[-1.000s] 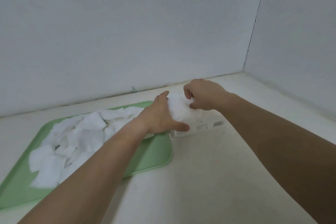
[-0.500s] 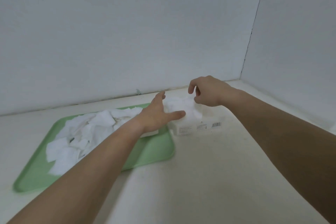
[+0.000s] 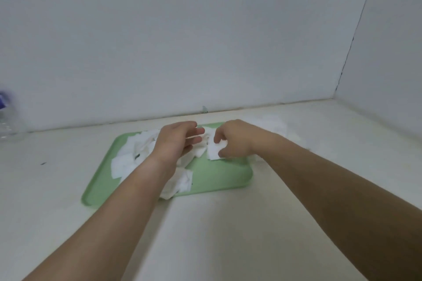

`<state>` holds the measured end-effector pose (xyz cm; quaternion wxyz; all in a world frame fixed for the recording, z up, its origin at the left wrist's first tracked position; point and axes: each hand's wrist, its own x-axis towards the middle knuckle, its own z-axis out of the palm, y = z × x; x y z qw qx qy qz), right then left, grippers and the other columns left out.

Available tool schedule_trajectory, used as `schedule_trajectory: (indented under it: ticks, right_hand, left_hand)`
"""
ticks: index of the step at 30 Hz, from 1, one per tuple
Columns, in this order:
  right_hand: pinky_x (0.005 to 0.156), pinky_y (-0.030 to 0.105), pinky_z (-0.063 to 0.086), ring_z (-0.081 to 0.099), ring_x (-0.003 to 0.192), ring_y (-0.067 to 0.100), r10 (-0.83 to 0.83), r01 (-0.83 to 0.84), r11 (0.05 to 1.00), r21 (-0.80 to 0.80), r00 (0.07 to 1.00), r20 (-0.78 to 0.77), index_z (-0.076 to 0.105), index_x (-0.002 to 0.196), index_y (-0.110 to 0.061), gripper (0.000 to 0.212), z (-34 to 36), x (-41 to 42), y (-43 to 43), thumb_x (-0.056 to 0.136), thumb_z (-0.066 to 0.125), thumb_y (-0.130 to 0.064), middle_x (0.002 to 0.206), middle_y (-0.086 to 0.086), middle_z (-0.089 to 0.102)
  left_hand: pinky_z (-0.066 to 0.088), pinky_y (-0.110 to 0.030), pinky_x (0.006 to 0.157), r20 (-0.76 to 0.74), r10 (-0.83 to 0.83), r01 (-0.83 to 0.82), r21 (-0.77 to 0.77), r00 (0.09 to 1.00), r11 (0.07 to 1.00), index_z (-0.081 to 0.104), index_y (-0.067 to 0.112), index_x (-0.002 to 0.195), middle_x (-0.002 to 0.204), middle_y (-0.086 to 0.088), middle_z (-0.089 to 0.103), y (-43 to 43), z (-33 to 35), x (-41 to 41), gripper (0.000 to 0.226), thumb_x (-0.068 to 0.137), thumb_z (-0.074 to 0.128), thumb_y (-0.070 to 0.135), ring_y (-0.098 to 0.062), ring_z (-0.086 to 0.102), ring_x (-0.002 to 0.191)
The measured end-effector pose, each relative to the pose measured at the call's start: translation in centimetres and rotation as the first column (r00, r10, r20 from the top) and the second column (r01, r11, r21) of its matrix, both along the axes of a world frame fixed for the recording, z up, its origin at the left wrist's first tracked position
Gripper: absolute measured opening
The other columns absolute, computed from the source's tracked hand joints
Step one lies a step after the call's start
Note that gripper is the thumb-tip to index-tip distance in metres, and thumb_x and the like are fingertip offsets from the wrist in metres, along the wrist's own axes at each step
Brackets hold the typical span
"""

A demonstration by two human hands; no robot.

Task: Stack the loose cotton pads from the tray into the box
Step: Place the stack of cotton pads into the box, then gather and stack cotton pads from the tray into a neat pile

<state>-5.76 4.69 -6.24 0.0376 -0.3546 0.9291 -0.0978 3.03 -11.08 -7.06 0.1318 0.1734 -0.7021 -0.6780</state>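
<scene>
Over the flat pale-green plastic tray (image 3: 219, 175), your right hand (image 3: 235, 141) pinches one white square cotton pad (image 3: 213, 150) near its far right corner for lifting, your left hand (image 3: 175, 141) hovers with fingers spread above the heap of loose pads (image 3: 127, 159), and the blurred white box (image 3: 276, 126) sits just beyond that corner.

One tray (image 3: 219, 178); cotton pads (image 3: 123, 162), maybe dozen, overlapping; one blurred bottle (image 3: 9, 125).

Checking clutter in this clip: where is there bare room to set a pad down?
Bare green at the near right corner of the tray, between the pad the right hand pinches and the rim. Bare table just this side of the tray. Crowded: tray's left and middle, heaped cotton pads under the left hand.
</scene>
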Motion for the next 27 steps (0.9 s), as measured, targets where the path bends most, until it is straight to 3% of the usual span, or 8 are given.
schedule_trajectory:
  ticks: [3, 7, 12, 15, 18, 22, 24, 27]
  right_hand:
    - [0.086, 0.038, 0.054, 0.063, 0.096, 0.025, -0.061, 0.061, 0.993, 0.096, 0.998, -0.006, 0.068, 0.111, -0.005, 0.026, -2.2, 0.6, -1.5, 0.091, 0.056, -0.018, 0.113, 0.008, 0.067]
    - [0.082, 0.038, 0.053, 0.06, 0.098, 0.025, -0.153, 0.152, 0.988, -0.03, 0.988, -0.015, 0.061, 0.114, -0.008, 0.026, -3.7, 0.9, -2.0, 0.09, 0.051, -0.005, 0.114, 0.008, 0.063]
    - [0.08, 0.037, 0.049, 0.053, 0.106, 0.025, -0.198, 0.194, 0.98, -0.047, 0.974, -0.109, 0.05, 0.128, -0.017, 0.041, -5.3, 1.6, -2.2, 0.088, 0.055, -0.012, 0.114, 0.005, 0.057]
    - [0.08, 0.036, 0.05, 0.057, 0.101, 0.022, -0.223, 0.199, 0.951, -0.238, 0.972, -0.078, 0.06, 0.114, -0.022, 0.029, -5.6, 1.8, -1.9, 0.088, 0.055, -0.01, 0.109, -0.001, 0.06]
    - [0.068, 0.024, 0.048, 0.06, 0.078, 0.011, -0.214, 0.232, 0.783, -0.577, 0.972, 0.1, 0.064, 0.09, -0.025, 0.01, -5.4, 2.3, -1.2, 0.086, 0.065, -0.016, 0.089, -0.009, 0.064]
    - [0.067, 0.024, 0.054, 0.064, 0.066, 0.011, 0.064, 0.405, 0.372, -0.835, 0.887, 0.458, 0.068, 0.087, -0.014, 0.014, -4.4, 3.9, -0.5, 0.081, 0.079, -0.008, 0.075, 0.002, 0.069]
    - [0.07, 0.028, 0.057, 0.068, 0.072, 0.017, 0.186, 0.45, 0.308, -0.838, 0.835, 0.517, 0.068, 0.09, -0.008, 0.014, -4.2, 4.5, -0.3, 0.082, 0.079, -0.007, 0.078, 0.015, 0.072]
    - [0.078, 0.039, 0.06, 0.071, 0.081, 0.028, 0.287, 0.476, 0.285, -0.832, 0.786, 0.548, 0.069, 0.097, 0.0, 0.017, -4.1, 5.1, -0.3, 0.085, 0.077, -0.009, 0.09, 0.025, 0.073]
  left_hand:
    - [0.051, -0.034, 0.098, -0.019, -0.045, 0.047, 0.113, 0.999, 0.993, 0.07, 0.012, 0.114, 0.103, 0.0, 0.08, -0.1, -0.2, 0.8, 0.024, 0.098, 0.057, 0.025, -0.018, 0.074, 0.103]
    - [0.052, -0.03, 0.093, -0.058, -0.085, 0.096, 0.209, 0.995, 0.973, 0.071, 0.015, 0.113, 0.104, 0.001, 0.079, 0.2, -0.1, 1.4, 0.024, 0.098, 0.057, 0.026, -0.015, 0.074, 0.101]
    - [0.052, -0.029, 0.087, -0.096, -0.071, 0.083, 0.125, 0.993, 0.989, 0.072, 0.016, 0.114, 0.103, 0.003, 0.079, 0.3, -0.6, 1.7, 0.025, 0.1, 0.052, 0.023, -0.017, 0.074, 0.101]
    - [0.054, -0.03, 0.087, -0.126, -0.051, 0.057, 0.044, 0.991, 0.997, 0.072, 0.017, 0.112, 0.101, 0.003, 0.079, 0.2, -1.0, 2.0, 0.022, 0.101, 0.054, 0.018, -0.019, 0.074, 0.099]
    - [0.056, -0.032, 0.091, -0.156, -0.021, 0.011, -0.068, 0.987, 0.998, 0.072, 0.022, 0.112, 0.104, 0.005, 0.078, 0.0, -1.5, 2.4, 0.018, 0.095, 0.067, 0.019, -0.012, 0.073, 0.098]
    - [0.055, -0.019, 0.088, -0.172, -0.042, 0.013, -0.162, 0.984, 0.987, 0.065, 0.025, 0.127, 0.117, 0.01, 0.07, -0.1, -2.4, 2.6, 0.043, 0.086, 0.079, 0.024, 0.002, 0.068, 0.101]
    - [0.055, -0.018, 0.086, -0.177, -0.053, 0.028, -0.142, 0.983, 0.989, 0.061, 0.022, 0.131, 0.118, 0.006, 0.07, 0.1, -2.7, 2.5, 0.054, 0.081, 0.083, 0.021, -0.004, 0.068, 0.105]
    - [0.057, -0.019, 0.072, -0.192, -0.109, 0.106, -0.027, 0.975, 0.994, 0.07, 0.014, 0.111, 0.098, -0.001, 0.078, 0.5, -2.7, 2.5, 0.025, 0.087, 0.077, 0.015, -0.014, 0.075, 0.091]
